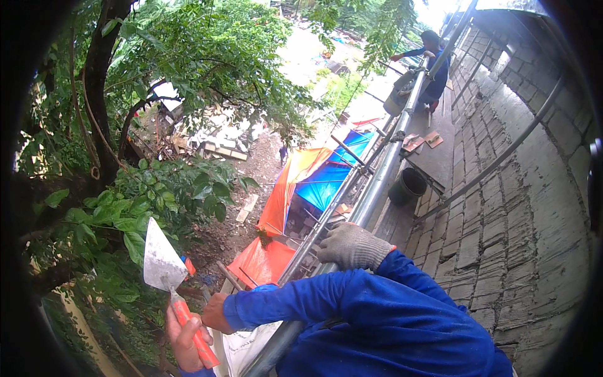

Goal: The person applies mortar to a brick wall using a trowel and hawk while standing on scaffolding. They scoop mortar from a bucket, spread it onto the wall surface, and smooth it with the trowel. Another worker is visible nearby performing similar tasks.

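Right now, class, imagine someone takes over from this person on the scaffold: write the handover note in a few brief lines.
Left hand: bare, shut on the orange-handled steel pointing trowel, blade up and bare of mortar.
Right hand: in a grey knit glove, gripping the grey metal scaffold rail.
Black round bucket stands on the plank ahead; a white sack hangs by the rail.
Grey block wall stands on the right; how far the work has got cannot be told.

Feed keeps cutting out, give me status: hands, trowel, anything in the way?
Left hand bare, shut on trowel, blade up. Right hand gloved, gripping scaffold rail. Black bucket on the walkway ahead; another person farther along.
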`<action>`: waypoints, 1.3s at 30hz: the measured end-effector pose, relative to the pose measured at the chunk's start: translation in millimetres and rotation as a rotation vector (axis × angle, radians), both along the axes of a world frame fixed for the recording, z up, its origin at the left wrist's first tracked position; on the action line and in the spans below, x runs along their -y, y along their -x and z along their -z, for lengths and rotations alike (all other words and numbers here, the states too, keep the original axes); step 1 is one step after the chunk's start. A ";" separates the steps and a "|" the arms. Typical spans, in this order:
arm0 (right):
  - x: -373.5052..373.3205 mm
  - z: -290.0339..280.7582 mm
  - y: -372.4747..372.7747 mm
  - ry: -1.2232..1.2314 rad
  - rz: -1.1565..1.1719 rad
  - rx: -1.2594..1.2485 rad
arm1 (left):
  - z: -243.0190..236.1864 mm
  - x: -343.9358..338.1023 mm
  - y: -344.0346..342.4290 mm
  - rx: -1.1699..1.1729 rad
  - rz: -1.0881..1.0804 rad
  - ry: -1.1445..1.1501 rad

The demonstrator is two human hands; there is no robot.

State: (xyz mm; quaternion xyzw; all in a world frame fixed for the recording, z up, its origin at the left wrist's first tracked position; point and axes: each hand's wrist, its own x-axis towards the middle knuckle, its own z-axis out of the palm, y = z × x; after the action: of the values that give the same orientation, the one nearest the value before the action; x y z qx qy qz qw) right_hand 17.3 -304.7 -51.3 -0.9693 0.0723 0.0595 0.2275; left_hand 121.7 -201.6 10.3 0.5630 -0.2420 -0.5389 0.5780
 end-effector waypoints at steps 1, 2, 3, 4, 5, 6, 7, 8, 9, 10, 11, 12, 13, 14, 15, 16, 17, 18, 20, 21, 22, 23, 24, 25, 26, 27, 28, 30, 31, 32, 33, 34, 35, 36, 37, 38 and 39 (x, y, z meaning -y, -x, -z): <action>-0.2 0.0 0.4 -0.001 0.003 -0.003 | 0.3 -0.1 0.2 -0.007 -0.003 -0.001; 0.2 0.3 1.4 -0.001 0.009 -0.005 | 1.8 0.9 0.9 -0.014 -0.004 -0.001; 0.6 0.2 3.2 -0.002 0.017 -0.008 | 2.0 1.9 1.7 -0.021 -0.002 -0.002; 0.9 -1.6 7.2 0.011 0.023 0.003 | 0.3 3.2 4.4 -0.033 -0.005 0.004; 1.7 -4.2 13.0 0.024 0.033 0.014 | -2.4 6.0 9.2 -0.045 -0.003 0.010; 2.4 -6.0 18.0 0.038 0.047 0.025 | -4.6 8.5 13.8 -0.057 0.002 0.017; 0.9 -4.4 10.4 0.025 0.016 0.034 | -2.5 4.3 9.7 -0.054 -0.029 0.012; -0.9 -1.6 2.7 0.012 -0.015 0.044 | -0.6 -0.1 5.6 -0.048 -0.060 0.007; -3.5 1.5 -5.7 -0.001 -0.048 0.056 | 1.3 -5.3 0.8 -0.041 -0.093 0.001; -2.6 5.0 -4.9 0.005 -0.036 0.056 | 1.7 -3.2 0.9 -0.044 -0.076 0.005; -3.0 8.4 -6.0 0.010 -0.030 0.057 | 4.0 -3.4 -0.9 -0.046 -0.066 0.007; -3.8 11.9 -9.0 0.013 -0.031 0.059 | 6.4 -5.3 -3.5 -0.048 -0.062 0.008; -1.3 8.2 -3.5 0.017 -0.015 0.045 | 7.0 -3.5 -1.6 -0.040 -0.037 0.008; -0.4 5.0 1.8 0.020 -0.005 0.032 | 7.1 -3.1 -0.4 -0.032 -0.018 0.008; 0.5 0.7 4.6 0.022 0.000 0.019 | 6.3 -2.8 -0.2 -0.023 -0.004 0.008; 2.8 2.4 7.3 0.027 0.006 0.043 | 4.8 0.7 3.8 -0.018 -0.007 -0.002; 3.6 5.6 8.9 0.033 0.012 0.068 | 0.8 3.2 9.0 -0.013 -0.011 -0.011; 3.6 8.4 10.5 0.039 0.017 0.092 | -2.7 5.1 12.6 -0.008 -0.014 -0.020; 2.8 5.2 6.0 0.022 0.006 0.047 | -4.4 3.2 10.5 -0.022 -0.021 -0.013; 2.5 3.1 5.3 0.014 0.003 0.025 | -3.9 2.7 10.3 -0.030 -0.022 -0.009; 0.1 -0.7 4.0 0.025 0.008 0.018 | -4.4 0.0 9.9 -0.004 -0.038 -0.009; 0.5 -4.1 4.0 0.031 0.003 0.017 | -3.8 -0.5 9.2 -0.008 -0.037 -0.004; 1.5 -7.8 4.9 0.036 -0.001 0.015 | -3.1 -0.2 8.8 -0.012 -0.037 0.002; 0.8 -11.1 6.4 0.036 -0.004 0.015 | -4.6 -0.2 9.3 -0.016 -0.034 0.001; 0.4 -14.2 8.1 0.035 -0.006 0.015 | -6.8 -0.3 11.2 -0.008 -0.043 -0.008; 0.2 -16.9 9.6 0.034 -0.009 0.015 | -10.0 -0.5 14.5 0.001 -0.053 -0.016; 1.1 -18.8 11.1 0.036 -0.007 0.009 | -12.6 0.5 16.0 0.003 -0.057 -0.022; 1.4 -10.5 9.8 0.039 0.001 0.023 | -14.8 -0.9 10.6 0.017 -0.004 -0.038; 0.4 -8.4 9.7 0.033 0.007 0.036 | -15.7 -2.8 8.8 0.029 0.016 -0.047; -0.3 -6.5 9.6 0.027 0.014 0.048 | -15.1 -3.3 8.3 0.027 0.012 -0.046; -0.7 -4.8 9.2 0.022 0.022 0.059 | -14.0 -3.3 8.2 0.026 0.008 -0.044; -0.8 -4.6 8.1 0.021 0.013 0.060 | -15.6 -2.4 9.1 0.023 0.004 -0.044; -0.9 -4.0 7.0 0.020 0.008 0.058 | -18.5 -2.2 10.9 0.021 -0.009 -0.046; -1.0 -2.9 6.1 0.019 0.003 0.056 | -22.5 -2.2 13.9 0.019 -0.022 -0.047; -1.3 -1.9 5.5 0.018 -0.002 0.054 | -25.8 -1.9 16.3 0.017 -0.035 -0.050; -1.7 0.0 5.0 0.019 -0.004 0.062 | -25.1 -2.7 15.8 0.003 -0.027 -0.047; -2.4 2.4 4.7 0.020 -0.006 0.069 | -23.9 -3.9 14.9 -0.012 -0.020 -0.043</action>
State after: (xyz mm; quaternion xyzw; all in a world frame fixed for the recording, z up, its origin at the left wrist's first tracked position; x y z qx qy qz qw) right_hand 12.7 -302.2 -53.7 -0.9732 0.0619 0.0259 0.2200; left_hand 106.8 -197.7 34.3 0.5745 -0.2213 -0.5415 0.5724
